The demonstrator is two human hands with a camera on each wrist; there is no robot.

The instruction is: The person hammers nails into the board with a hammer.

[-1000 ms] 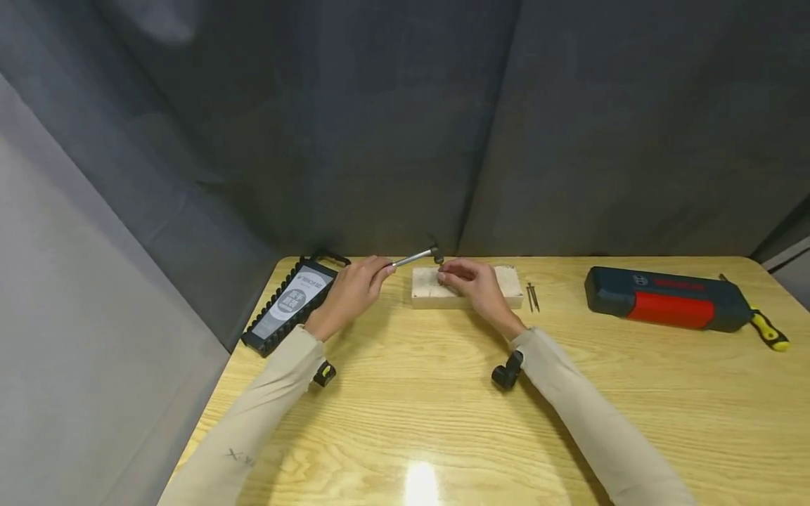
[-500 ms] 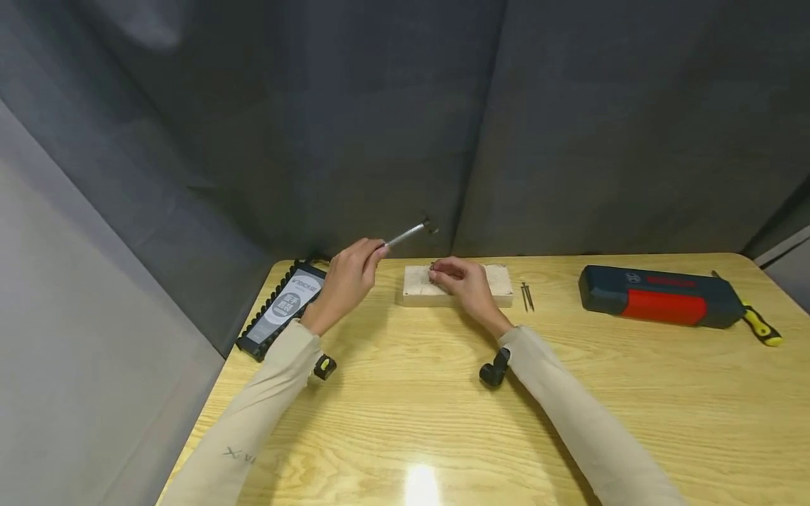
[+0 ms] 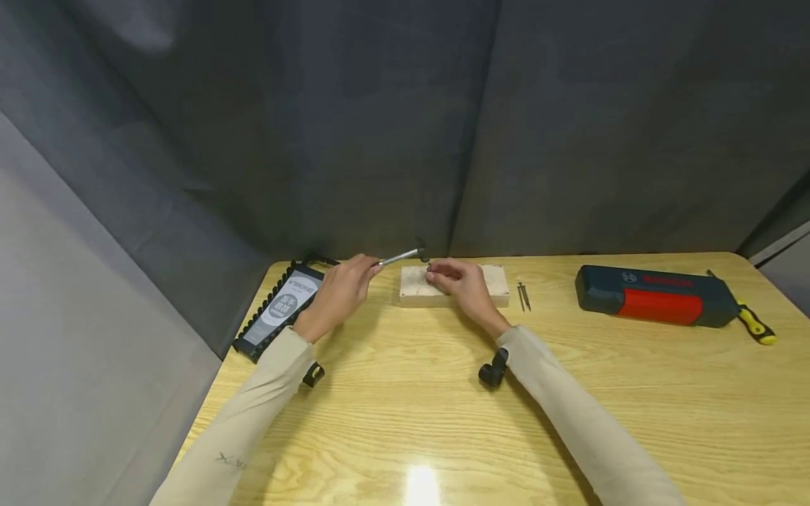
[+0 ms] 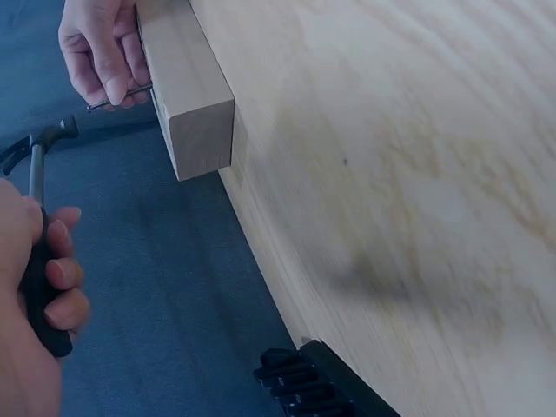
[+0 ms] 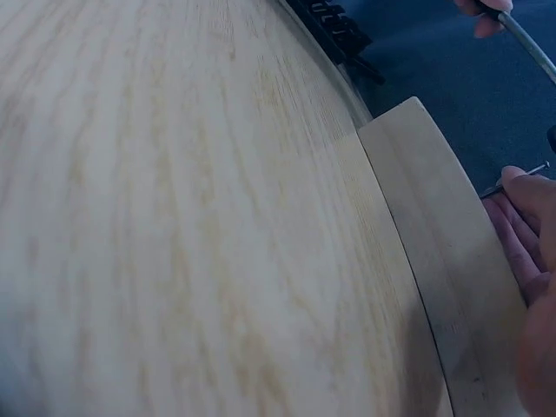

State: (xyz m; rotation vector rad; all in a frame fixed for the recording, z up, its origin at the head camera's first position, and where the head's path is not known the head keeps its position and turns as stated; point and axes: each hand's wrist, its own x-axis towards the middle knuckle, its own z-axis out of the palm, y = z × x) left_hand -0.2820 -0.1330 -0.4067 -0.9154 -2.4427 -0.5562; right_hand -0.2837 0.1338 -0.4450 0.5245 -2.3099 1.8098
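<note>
My left hand (image 3: 342, 289) grips a small claw hammer (image 3: 400, 257) by its black handle, its metal shaft pointing right toward the block. In the left wrist view the hammer head (image 4: 54, 132) stands a short way off the nail's head. Thumb and fingers of my right hand (image 3: 467, 284) pinch a thin nail (image 4: 122, 97), which stands upright with its point at the top face of a pale wooden block (image 3: 420, 300). That nail (image 5: 539, 168) also shows in the right wrist view, its head sticking out past the fingertips. The block lies flat near the table's back edge.
Two loose nails (image 3: 524, 296) lie just right of the block. Farther right are a dark blue and red case (image 3: 664, 306) and a yellow-black handled tool (image 3: 756, 325). A black ridged rack (image 3: 278, 309) with a printed card lies at left. Dark curtain (image 3: 354, 140) hangs behind.
The hammer rose from close over the nail half a second ago and has come back down near it. My right hand keeps its pinch on the nail; the head view has shifted slightly.
</note>
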